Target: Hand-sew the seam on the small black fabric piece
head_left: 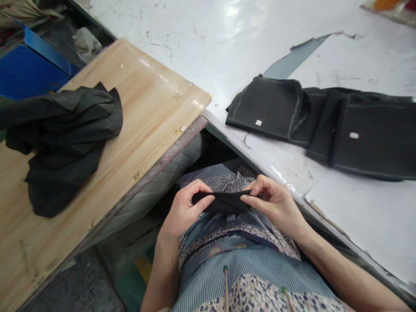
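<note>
A small black cloth piece is stretched between my two hands, above the lap. My left hand pinches its left end between thumb and fingers. At the other end, my right hand grips the upper corner in a pinch. The cloth's top edge runs nearly straight from hand to hand. Patterned blue clothing lies behind and below it.
On the white table at the right lie folded black cloth pieces with small white tags. A wooden board at the left bears crumpled dark cloth. Beyond it stands a blue box. A gap separates board and table near the lap.
</note>
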`<state>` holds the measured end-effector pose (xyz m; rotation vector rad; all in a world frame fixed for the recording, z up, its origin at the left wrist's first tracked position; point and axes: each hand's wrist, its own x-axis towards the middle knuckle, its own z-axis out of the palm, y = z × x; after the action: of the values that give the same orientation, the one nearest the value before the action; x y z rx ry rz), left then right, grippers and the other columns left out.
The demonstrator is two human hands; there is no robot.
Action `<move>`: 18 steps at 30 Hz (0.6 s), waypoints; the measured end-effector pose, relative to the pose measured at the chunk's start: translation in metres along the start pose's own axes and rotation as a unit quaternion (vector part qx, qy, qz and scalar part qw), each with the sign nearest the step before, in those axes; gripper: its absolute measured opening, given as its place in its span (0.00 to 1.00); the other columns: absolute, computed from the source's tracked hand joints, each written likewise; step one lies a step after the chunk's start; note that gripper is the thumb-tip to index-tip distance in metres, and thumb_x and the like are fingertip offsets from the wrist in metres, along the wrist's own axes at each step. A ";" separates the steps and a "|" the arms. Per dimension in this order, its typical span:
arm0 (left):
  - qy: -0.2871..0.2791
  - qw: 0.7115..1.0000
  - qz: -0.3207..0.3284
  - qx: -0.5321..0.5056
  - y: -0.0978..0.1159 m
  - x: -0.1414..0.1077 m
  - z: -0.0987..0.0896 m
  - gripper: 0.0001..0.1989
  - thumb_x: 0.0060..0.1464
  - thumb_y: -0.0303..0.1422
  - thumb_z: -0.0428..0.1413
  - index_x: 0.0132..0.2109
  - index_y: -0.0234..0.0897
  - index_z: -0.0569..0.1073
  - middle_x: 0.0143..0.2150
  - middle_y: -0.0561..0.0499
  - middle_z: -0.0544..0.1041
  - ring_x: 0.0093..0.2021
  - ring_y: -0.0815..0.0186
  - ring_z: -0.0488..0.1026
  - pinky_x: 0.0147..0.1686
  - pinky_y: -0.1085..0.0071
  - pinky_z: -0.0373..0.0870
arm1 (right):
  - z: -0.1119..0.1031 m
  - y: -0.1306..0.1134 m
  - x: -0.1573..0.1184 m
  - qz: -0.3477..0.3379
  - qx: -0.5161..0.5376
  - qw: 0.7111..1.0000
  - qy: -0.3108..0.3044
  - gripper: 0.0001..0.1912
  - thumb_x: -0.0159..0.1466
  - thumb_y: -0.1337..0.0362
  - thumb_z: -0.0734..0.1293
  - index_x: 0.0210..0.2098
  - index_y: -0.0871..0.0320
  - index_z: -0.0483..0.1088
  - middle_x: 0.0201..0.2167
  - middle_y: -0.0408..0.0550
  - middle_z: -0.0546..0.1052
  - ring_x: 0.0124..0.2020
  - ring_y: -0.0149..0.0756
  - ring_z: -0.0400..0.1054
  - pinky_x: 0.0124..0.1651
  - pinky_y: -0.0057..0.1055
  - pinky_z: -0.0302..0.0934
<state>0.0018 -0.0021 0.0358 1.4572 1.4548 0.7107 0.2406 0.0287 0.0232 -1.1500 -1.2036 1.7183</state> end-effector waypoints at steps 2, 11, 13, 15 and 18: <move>0.025 0.994 0.038 0.098 0.010 -0.001 -0.001 0.06 0.62 0.34 0.57 0.45 0.39 0.75 0.43 0.49 0.77 0.45 0.60 0.73 0.47 0.65 0.65 | 0.002 0.000 0.001 -0.014 -0.016 1.000 -0.012 0.15 0.60 0.62 0.75 0.28 0.55 0.64 0.34 0.46 0.79 0.35 0.36 0.72 0.38 0.34 0.67; 0.026 0.991 0.071 0.108 0.029 0.003 0.034 0.12 0.67 0.34 0.50 0.34 0.38 0.70 0.32 0.51 0.71 0.33 0.65 0.68 0.35 0.69 0.61 | 0.016 -0.002 0.004 -0.055 -0.129 0.989 -0.056 0.15 0.63 0.57 0.73 0.29 0.55 0.64 0.32 0.44 0.77 0.35 0.37 0.72 0.40 0.35 0.67; 0.030 0.997 0.048 0.057 0.025 0.003 0.036 0.13 0.67 0.35 0.51 0.32 0.38 0.68 0.30 0.53 0.69 0.32 0.67 0.67 0.34 0.70 0.60 | 0.014 -0.002 0.004 -0.042 -0.154 0.986 -0.056 0.17 0.61 0.54 0.74 0.29 0.55 0.64 0.31 0.44 0.76 0.33 0.37 0.71 0.38 0.34 0.66; 0.031 0.999 0.029 0.016 0.022 0.003 0.036 0.14 0.66 0.36 0.52 0.31 0.38 0.68 0.29 0.54 0.68 0.31 0.68 0.66 0.33 0.71 0.60 | 0.011 -0.002 0.004 -0.031 -0.165 0.984 -0.056 0.18 0.60 0.52 0.75 0.29 0.55 0.65 0.30 0.44 0.75 0.32 0.36 0.69 0.36 0.33 0.65; 0.025 0.999 -0.006 -0.042 0.020 0.002 0.033 0.14 0.65 0.38 0.53 0.31 0.37 0.70 0.28 0.54 0.67 0.29 0.69 0.64 0.31 0.72 0.59 | 0.010 -0.002 0.002 -0.029 -0.165 0.984 -0.065 0.17 0.61 0.51 0.73 0.29 0.55 0.67 0.29 0.44 0.74 0.31 0.36 0.68 0.35 0.32 0.64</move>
<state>0.0406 -0.0042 0.0397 1.3746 1.4542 0.7969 0.2311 0.0287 0.0265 -1.1911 -1.6331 1.6106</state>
